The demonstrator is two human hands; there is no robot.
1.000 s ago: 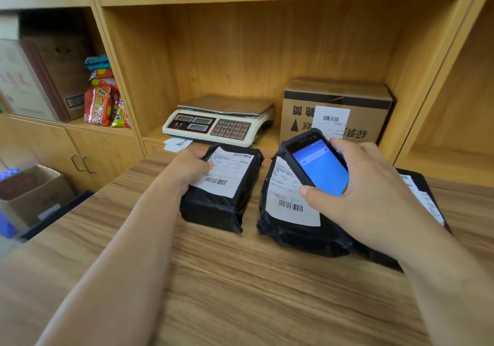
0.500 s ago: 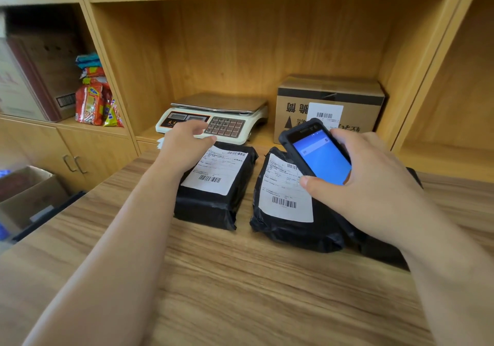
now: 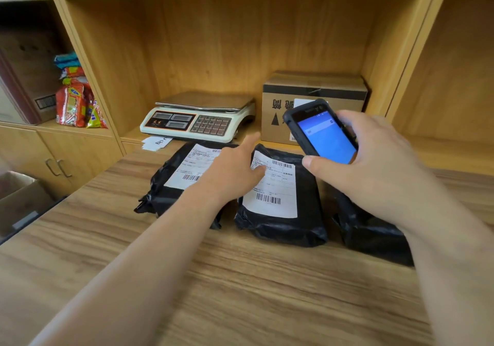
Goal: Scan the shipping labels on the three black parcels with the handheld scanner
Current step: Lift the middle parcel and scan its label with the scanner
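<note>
Three black parcels lie side by side on the wooden counter (image 3: pixel 240 292). The left parcel (image 3: pixel 165 185) and the middle parcel (image 3: pixel 283 222) show white shipping labels with barcodes. The right parcel (image 3: pixel 371 233) is mostly hidden under my right arm, and its label is out of sight. My left hand (image 3: pixel 235 169) reaches across, fingers apart, its thumb touching the middle parcel's label. My right hand (image 3: pixel 374 163) holds the black handheld scanner (image 3: pixel 323 131), blue screen lit, above the far end of the middle parcel.
A white weighing scale (image 3: pixel 197 118) and a labelled cardboard box (image 3: pixel 315 91) sit on the shelf behind the parcels. Snack packets (image 3: pixel 74 102) stand in the left shelf bay. An open carton (image 3: pixel 18 198) sits on the floor at left.
My left hand left the left parcel and moved right onto the middle parcel's label. My right hand lifted the scanner up and to the right, uncovering the middle label.
</note>
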